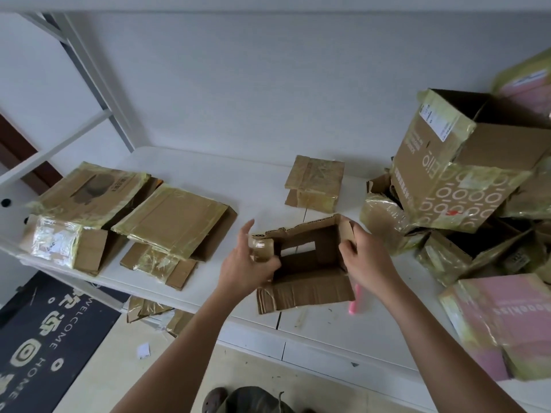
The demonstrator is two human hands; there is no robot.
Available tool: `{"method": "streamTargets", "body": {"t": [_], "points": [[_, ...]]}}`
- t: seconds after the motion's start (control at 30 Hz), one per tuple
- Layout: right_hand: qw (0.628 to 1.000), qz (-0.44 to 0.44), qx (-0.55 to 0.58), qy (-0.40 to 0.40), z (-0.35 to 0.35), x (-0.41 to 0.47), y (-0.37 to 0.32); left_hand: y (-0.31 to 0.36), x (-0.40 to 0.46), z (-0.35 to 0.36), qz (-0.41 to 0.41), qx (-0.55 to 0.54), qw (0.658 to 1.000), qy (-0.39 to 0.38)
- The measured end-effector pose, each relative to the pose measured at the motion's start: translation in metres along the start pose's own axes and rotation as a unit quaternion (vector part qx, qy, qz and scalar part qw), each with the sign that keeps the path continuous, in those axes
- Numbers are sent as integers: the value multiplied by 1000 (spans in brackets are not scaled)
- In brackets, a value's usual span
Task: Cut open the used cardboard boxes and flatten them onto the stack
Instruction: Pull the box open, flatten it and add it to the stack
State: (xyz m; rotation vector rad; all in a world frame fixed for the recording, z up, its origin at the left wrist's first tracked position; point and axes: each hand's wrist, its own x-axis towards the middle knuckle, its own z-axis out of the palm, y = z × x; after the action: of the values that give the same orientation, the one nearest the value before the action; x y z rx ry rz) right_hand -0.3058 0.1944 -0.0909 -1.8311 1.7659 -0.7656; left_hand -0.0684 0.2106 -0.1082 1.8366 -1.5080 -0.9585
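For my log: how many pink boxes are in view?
2. One pink box lies at the table's near right edge; another sits far right, behind the big open box. The pile may hide more.

Matt brown cardboard, much of it under glossy tape

The open box (pixel 307 257) is dull, rough-torn corrugated cardboard; the flattened stack (pixel 167 225) and the piled boxes (pixel 453 180) wear shiny, wrinkled yellowish tape, one box (pixel 504 320) printed pale pink. The tabletop (pixel 256 186) is smooth white with a soft sheen, the cutter (pixel 354 299) pink plastic, the doormat (pixel 44 338) dark coarse pile
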Motion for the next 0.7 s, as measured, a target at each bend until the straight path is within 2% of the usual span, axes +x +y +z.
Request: {"method": "streamTargets", "body": {"t": [0.1, 0.17, 0.23, 0.33, 0.43, 0.5, 0.57, 0.7], "points": [[998, -34, 37, -25, -4, 2, 8, -10, -3, -29, -2, -191, 975, -111], [992, -57, 95, -64, -7, 1, 14, -19, -6, -44, -37, -293, 949, -105], [984, -69, 126, -106, -3, 1, 15, -31, -8, -52, -90, -347, 930, -83], [979, -70, 60, -182, 15, -2, 16, -46, -12, -48, -167, -294, 940, -51], [971, -52, -16, -234, 31, -5, 25, -57, -11, -31, -176, -109, 978, -6], [970, -38, -31, -240, 35, -8, 28, -56, -9, -22, -186, -56, 980, 33], [972, -41, -9, -233, 34, -9, 27, -51, -5, -18, -210, -72, 974, 44], [982, -35, 26, -186, 30, -6, 21, -33, 3, -15, -241, -178, 954, -20]]}}
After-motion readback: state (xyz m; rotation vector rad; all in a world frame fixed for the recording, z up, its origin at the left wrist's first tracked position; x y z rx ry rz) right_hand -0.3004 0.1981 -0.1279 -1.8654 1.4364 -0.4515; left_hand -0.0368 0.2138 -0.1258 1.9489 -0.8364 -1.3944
